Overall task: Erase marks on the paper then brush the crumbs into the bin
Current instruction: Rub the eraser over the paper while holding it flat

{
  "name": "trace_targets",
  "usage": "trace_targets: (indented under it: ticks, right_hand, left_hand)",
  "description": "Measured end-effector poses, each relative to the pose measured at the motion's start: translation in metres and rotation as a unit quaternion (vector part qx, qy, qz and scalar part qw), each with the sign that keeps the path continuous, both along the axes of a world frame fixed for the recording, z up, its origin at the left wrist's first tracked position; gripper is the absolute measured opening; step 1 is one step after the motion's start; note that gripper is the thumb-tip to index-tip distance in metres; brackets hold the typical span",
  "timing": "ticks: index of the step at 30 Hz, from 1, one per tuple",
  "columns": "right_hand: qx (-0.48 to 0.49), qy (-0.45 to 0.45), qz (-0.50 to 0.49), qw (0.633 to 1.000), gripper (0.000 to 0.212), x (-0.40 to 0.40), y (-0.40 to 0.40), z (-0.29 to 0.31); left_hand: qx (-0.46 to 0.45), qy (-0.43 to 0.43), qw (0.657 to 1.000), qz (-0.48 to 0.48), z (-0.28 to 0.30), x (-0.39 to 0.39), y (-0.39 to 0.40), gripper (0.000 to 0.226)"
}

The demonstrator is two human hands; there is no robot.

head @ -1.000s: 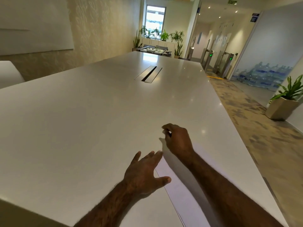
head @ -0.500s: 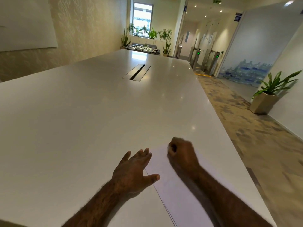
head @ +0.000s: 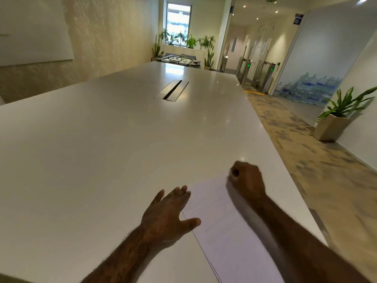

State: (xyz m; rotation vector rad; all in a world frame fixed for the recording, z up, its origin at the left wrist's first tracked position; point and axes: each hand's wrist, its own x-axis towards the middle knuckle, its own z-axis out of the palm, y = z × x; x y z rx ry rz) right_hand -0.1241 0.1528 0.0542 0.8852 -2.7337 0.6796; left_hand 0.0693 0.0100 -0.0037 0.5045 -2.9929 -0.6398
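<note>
A white sheet of paper [head: 224,237] lies on the near right part of the long white table [head: 122,150], with faint pencil marks across it. My left hand [head: 167,213] lies flat with straight fingers on the paper's left edge, pressing it down. My right hand [head: 246,178] is curled into a fist at the paper's far end. It grips a small eraser that the fingers almost wholly hide. No bin is in view.
A metal cable slot [head: 171,90] is set into the middle of the table. The table's right edge runs close to my right arm, with carpet floor beyond. A potted plant [head: 334,121] stands by the right wall. Gates and more plants are far back.
My right hand has slid to the right across the far end of the paper and curled tighter, hiding the eraser. My left hand has kept its place on the sheet's edge.
</note>
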Motion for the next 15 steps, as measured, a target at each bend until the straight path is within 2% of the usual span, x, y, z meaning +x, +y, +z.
trace_targets:
  ticks: [3, 5, 11, 15]
  right_hand:
    - [-0.026, -0.018, 0.113, 0.993, 0.005, 0.051, -0.015, -0.013]
    - [-0.007, -0.039, 0.16, 0.986, 0.008, 0.067, -0.015, -0.022]
    - [0.005, -0.044, 0.174, 0.984, 0.011, 0.069, -0.011, -0.031]
    - [0.007, -0.031, 0.111, 0.993, 0.015, 0.065, -0.012, -0.029]
  left_hand:
    - [-0.01, -0.005, 1.0, 0.003, 0.005, -0.003, 0.001, 0.084]
    - [-0.01, -0.013, 1.0, 0.003, 0.008, -0.004, 0.004, 0.083]
    - [-0.008, -0.017, 1.0, 0.004, 0.008, -0.002, 0.003, 0.083]
    - [-0.012, -0.021, 1.0, 0.003, 0.009, -0.004, 0.004, 0.083]
